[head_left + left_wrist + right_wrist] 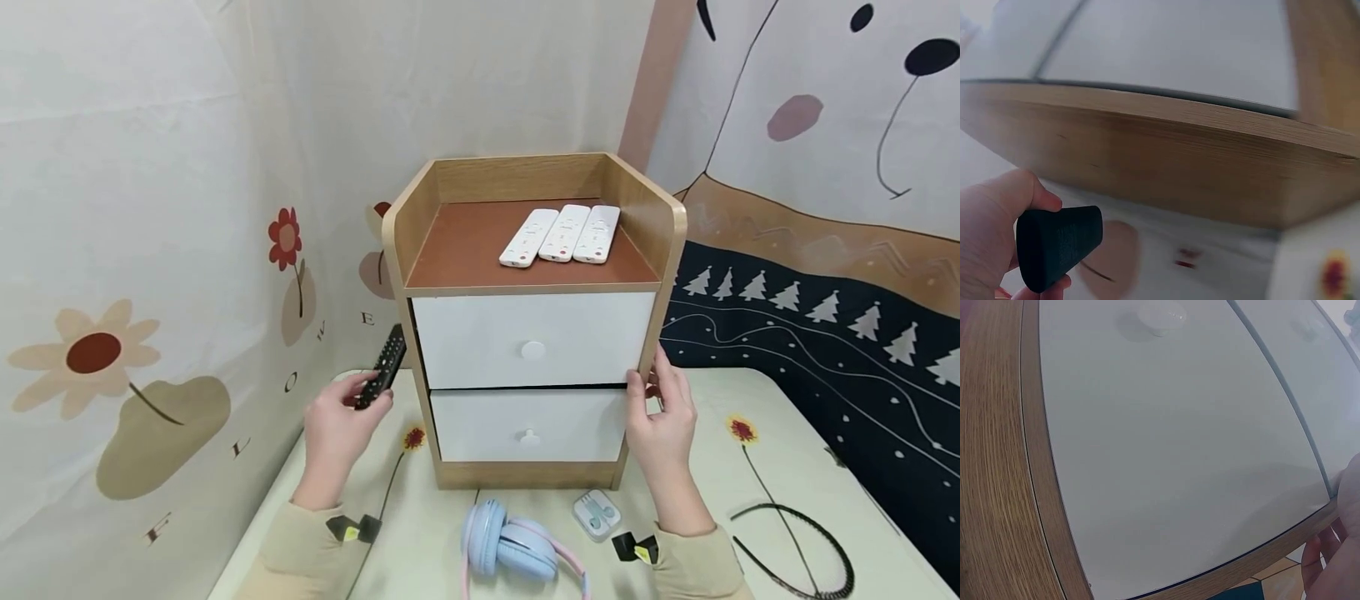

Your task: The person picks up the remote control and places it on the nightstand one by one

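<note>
A small wooden cabinet (pixel 525 475) with two white drawers stands in the middle of the head view. My left hand (pixel 343 425) grips a black remote control (pixel 388 362) beside the cabinet's left side. The left wrist view shows the remote's blunt end (pixel 1060 244), apart from the wooden side panel (pixel 1147 156). At the cabinet's right edge, my right hand (pixel 666 425) holds the side panel, with the thumb at the front and the fingers around the outer side. Both drawers, the upper one (pixel 480 333) and the lower one (pixel 480 429), look closed. Three white remotes (pixel 568 233) lie on the brown top.
Blue headphones (pixel 517 542) lie in front of the cabinet, beside a small clear case (pixel 597 513) with earphones inside. A black coiled cable (pixel 843 550) is on the table at the right. Patterned cloth (pixel 225 250) hangs to the left and behind.
</note>
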`<state>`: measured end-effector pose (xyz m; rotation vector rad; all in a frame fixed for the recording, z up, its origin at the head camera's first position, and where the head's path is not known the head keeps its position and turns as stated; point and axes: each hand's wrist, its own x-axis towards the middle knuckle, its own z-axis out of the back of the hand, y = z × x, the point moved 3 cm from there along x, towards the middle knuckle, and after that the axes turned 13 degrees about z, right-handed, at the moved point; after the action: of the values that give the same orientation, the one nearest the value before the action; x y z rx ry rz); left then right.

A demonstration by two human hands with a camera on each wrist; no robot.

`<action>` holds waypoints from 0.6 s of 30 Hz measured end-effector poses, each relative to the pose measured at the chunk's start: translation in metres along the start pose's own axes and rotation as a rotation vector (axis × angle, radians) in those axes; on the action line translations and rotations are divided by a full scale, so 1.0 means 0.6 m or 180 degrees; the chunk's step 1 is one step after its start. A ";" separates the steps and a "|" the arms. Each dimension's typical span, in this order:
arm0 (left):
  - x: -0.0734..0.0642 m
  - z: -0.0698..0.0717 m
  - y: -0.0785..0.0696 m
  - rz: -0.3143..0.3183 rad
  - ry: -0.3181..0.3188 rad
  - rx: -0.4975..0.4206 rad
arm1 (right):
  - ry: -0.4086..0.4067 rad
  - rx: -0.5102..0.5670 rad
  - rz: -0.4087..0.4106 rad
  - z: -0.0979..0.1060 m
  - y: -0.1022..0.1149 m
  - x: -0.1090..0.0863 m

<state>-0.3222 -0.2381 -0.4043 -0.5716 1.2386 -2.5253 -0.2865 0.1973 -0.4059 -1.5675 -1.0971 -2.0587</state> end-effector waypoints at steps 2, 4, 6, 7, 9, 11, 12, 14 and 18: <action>0.002 0.017 -0.020 -0.0115 -0.0129 -0.0066 | 0.0005 -0.0008 0.0011 0.000 0.000 0.000; 0.004 0.032 -0.038 -0.0199 -0.0252 -0.0112 | 0.0017 -0.0003 0.0014 -0.001 -0.001 -0.001; 0.005 0.043 -0.055 -0.0242 -0.0341 -0.0134 | 0.0013 0.0001 0.0022 -0.002 -0.001 -0.001; 0.006 0.048 -0.063 -0.0249 -0.0363 -0.0149 | 0.0010 0.0004 0.0019 -0.002 -0.002 -0.001; 0.008 0.057 -0.079 -0.0245 -0.0379 -0.0208 | -0.0002 -0.0005 0.0020 -0.001 -0.002 -0.001; 0.010 0.066 -0.095 -0.0238 -0.0395 -0.0297 | -0.0010 -0.0014 0.0021 -0.001 -0.002 0.000; 0.012 0.071 -0.104 -0.0235 -0.0412 -0.0352 | -0.0009 -0.0014 0.0022 -0.001 -0.002 0.000; 0.014 0.084 -0.121 -0.0254 -0.0476 -0.0464 | 0.0002 -0.0024 0.0019 -0.001 -0.002 0.000; 0.016 0.108 -0.155 -0.0313 -0.0595 -0.0652 | -0.0003 -0.0032 0.0009 0.000 -0.001 0.001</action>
<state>-0.3075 -0.2311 -0.2919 -0.9140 1.4382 -2.3704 -0.2869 0.1975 -0.4057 -1.5740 -1.0857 -2.0652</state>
